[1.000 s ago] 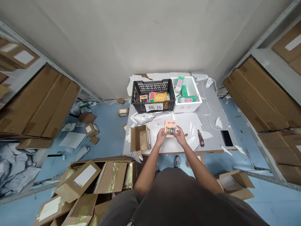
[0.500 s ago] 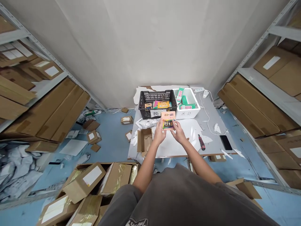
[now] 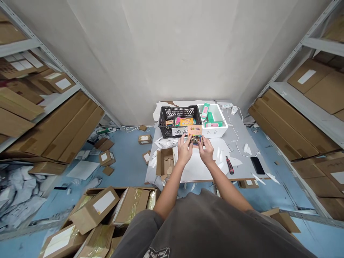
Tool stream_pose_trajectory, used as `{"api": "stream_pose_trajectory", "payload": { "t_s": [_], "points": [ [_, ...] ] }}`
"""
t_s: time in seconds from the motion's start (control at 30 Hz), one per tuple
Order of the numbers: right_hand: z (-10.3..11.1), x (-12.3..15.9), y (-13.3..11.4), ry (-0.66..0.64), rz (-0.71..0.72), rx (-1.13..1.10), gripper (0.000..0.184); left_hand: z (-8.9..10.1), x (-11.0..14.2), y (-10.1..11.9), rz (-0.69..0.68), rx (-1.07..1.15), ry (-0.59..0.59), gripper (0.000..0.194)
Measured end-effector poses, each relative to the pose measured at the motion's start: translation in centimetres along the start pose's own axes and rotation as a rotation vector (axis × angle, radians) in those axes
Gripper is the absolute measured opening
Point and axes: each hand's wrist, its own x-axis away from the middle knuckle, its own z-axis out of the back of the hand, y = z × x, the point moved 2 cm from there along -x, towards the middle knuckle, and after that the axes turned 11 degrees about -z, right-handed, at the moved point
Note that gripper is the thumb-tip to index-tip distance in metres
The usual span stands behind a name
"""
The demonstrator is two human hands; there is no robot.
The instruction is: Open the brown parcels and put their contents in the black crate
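Between my two hands is a small peach-coloured printed box [image 3: 195,130] with a dark, multicoloured lower part, held up over the table in front of the bins. My left hand [image 3: 185,149] grips its left edge, the fingers lying over the lower front. At the lower right side, my right hand [image 3: 206,148] closes on the same box. Just behind stands a black plastic crate [image 3: 167,133] holding several colourful packs. Beside it is a white bin [image 3: 221,132] with green and pink boxes.
On the table [image 3: 193,173] lie a red-black utility knife [image 3: 229,165], a phone [image 3: 257,166], paper scraps and an open cardboard box [image 3: 162,163]. A white cable [image 3: 236,138] runs along the right. Cartons [image 3: 100,208] pile at front left; shelves [image 3: 288,89] flank both sides.
The box has shifted slightly right and its top has tilted. Both hands have moved a little right, their fingers coming further over the box's lower front.
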Motion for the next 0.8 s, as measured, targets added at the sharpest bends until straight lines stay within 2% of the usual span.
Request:
{"api": "stream_pose_trajectory", "payload": {
  "t_s": [0.07,0.17,0.23,0.33,0.43,0.53,0.67,0.8],
  "points": [
    [-0.1,-0.2,-0.9,0.031,0.045,0.001,0.050,-0.8,-0.4,1.2,0.002,0.045,-0.022,0.045],
    [-0.1,-0.3,-2.4,-0.042,0.115,-0.047,0.048,-1.7,-0.9,2.3,0.066,0.273,-0.039,0.056],
    [0.3,-0.5,-3.0,-0.139,0.162,-0.075,0.050,-1.5,-1.2,2.3,0.102,0.419,-0.013,0.062],
    [1.2,-1.1,-3.0,-0.246,0.202,-0.018,0.052,-0.2,-1.6,1.8,0.136,0.545,0.032,0.065],
    [1.8,-1.7,-2.0,-0.251,0.145,0.117,0.057,1.1,-1.8,1.2,0.179,0.607,0.029,0.069],
    [1.6,-1.9,-0.9,-0.299,0.108,0.181,0.063,1.5,-1.7,1.0,0.178,0.668,0.022,0.071],
    [1.3,-1.7,-0.5,-0.360,0.108,0.168,0.076,1.1,-1.4,1.0,0.161,0.635,0.040,0.073],
    [1.3,-1.6,-0.5,-0.379,0.063,0.100,0.078,0.9,-1.4,0.8,0.163,0.613,0.040,0.074]
  ]
}}
